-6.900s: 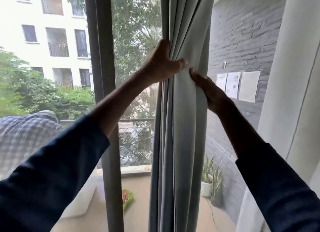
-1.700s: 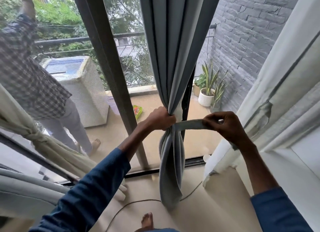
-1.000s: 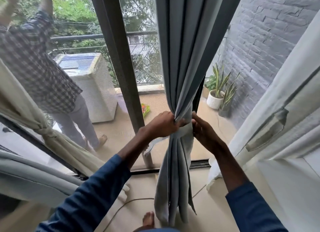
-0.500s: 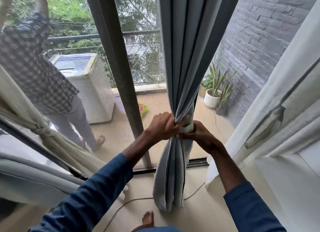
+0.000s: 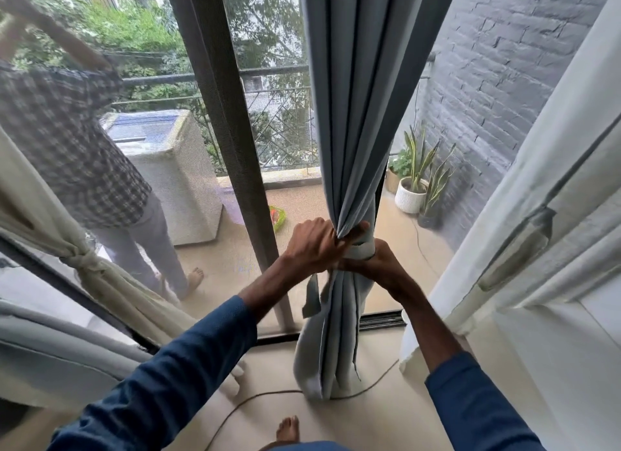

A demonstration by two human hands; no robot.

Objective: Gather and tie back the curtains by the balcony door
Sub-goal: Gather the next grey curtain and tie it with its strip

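— Left grip (image 5: pixel 314 245), right grip (image 5: pixel 378 265)?
— Left clamped round the gathered curtain (image 5: pixel 353 114), right on its tie band (image 5: pixel 362 247), beside the door frame (image 5: pixel 235 148).
— Hidden?
— Fingertips, behind folds; bare floor (image 5: pixel 373 423) round the hem (image 5: pixel 312 386).

gathered curtain (image 5: pixel 353 114): grey-blue, plain
tie band (image 5: pixel 362 248): paler grey-blue
sleeves (image 5: pixel 174 376): dark navy, plain
shirt (image 5: pixel 67 141), person on balcony: dark and white check
knotted curtain (image 5: pixel 111 282), left: cream
side curtain (image 5: pixel 537 188), right: white
brick wall (image 5: pixel 504 64): dark grey, lighter joints
plant pot (image 5: pixel 410 200): white, ribbed
packet (image 5: pixel 277 217), balcony floor: bright green, red touch
door frame (image 5: pixel 232 141): dark brown-grey
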